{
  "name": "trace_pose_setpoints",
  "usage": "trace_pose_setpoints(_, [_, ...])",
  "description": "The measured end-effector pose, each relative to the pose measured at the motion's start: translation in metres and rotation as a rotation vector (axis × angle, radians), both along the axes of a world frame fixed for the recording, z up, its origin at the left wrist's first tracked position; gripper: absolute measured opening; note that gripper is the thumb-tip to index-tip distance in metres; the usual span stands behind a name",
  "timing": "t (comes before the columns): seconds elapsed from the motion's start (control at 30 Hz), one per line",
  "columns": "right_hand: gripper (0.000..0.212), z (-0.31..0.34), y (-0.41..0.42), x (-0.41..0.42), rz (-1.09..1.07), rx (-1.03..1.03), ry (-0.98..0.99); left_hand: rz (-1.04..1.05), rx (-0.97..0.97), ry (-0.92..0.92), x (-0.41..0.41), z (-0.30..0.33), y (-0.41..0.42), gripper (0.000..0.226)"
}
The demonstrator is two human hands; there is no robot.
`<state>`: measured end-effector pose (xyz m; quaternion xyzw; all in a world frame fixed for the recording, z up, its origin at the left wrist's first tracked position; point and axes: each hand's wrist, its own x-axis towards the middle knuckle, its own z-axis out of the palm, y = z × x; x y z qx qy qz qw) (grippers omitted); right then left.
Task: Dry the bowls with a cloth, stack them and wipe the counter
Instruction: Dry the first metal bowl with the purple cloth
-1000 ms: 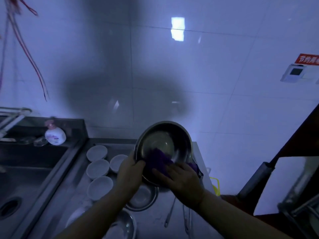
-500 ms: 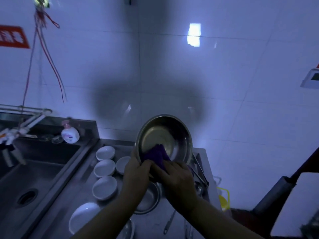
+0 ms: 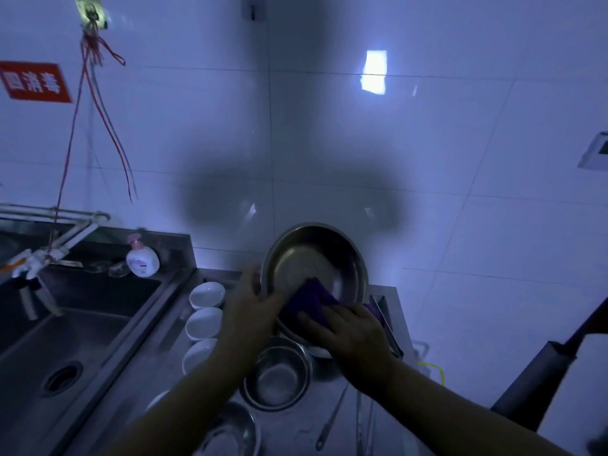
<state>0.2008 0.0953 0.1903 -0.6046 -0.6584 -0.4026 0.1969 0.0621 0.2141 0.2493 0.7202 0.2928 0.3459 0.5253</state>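
Right hand [image 3: 350,340] presses a purple cloth [image 3: 307,302] into the metal bowl [image 3: 314,274], fingers curled onto the cloth; left hand [image 3: 250,311] grips the bowl's rim at 9 o'clock, holding it tilted up above the steel counter [image 3: 158,366]. At 6 o'clock below sit two more metal bowls [image 3: 279,376]; at 8 o'clock a row of three white bowls [image 3: 204,324]. Sink [image 3: 59,343] and soap bottle [image 3: 142,258] at 9 to 10 o'clock.

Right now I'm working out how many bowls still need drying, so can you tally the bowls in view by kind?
Steel bowls: 3, one held tilted, two on the counter.
White bowls: 3, in a row beside the sink.
Total: 6. A pale rim by the left forearm is too hidden to count.
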Motion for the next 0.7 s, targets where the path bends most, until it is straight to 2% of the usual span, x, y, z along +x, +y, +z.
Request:
trace_pose_setpoints(0.1, [0.028, 0.005, 0.01, -0.022, -0.058, -0.012, 0.176, 0.069, -0.081, -0.051, 0.01, -0.018, -0.019, 0.03])
trace_pose_setpoints(0.17, [0.038, 0.005, 0.012, -0.029, -0.065, -0.047, 0.22, 0.076, -0.15, -0.09, 0.012, -0.016, -0.014, 0.02])
trace_pose_setpoints(0.23, [0.049, 0.005, 0.009, -0.027, -0.042, -0.124, 0.237, 0.04, -0.132, -0.09, 0.01, -0.012, -0.003, 0.016])
trace_pose_setpoints(0.37, [0.07, 0.016, -0.008, -0.007, -0.029, -0.353, 0.124, -0.069, -0.086, -0.028, 0.002, -0.008, 0.013, 0.024])
trace_pose_setpoints(0.43, [0.067, 0.028, -0.015, 0.01, -0.063, -0.427, 0.003, -0.113, -0.012, 0.04, -0.002, -0.008, 0.02, 0.032])
trace_pose_setpoints(0.53, [0.057, 0.042, -0.017, 0.027, -0.149, -0.394, -0.123, -0.201, 0.049, 0.089, 0.0, -0.004, 0.024, 0.033])
trace_pose_setpoints(0.63, [0.064, 0.047, -0.007, 0.024, -0.249, -0.282, 0.012, -0.238, 0.044, 0.133, 0.006, -0.003, 0.024, 0.032])
trace_pose_setpoints(0.7, [0.064, 0.05, 0.001, 0.015, -0.252, -0.252, 0.103, -0.245, 0.023, 0.133, 0.011, -0.004, 0.019, 0.023])
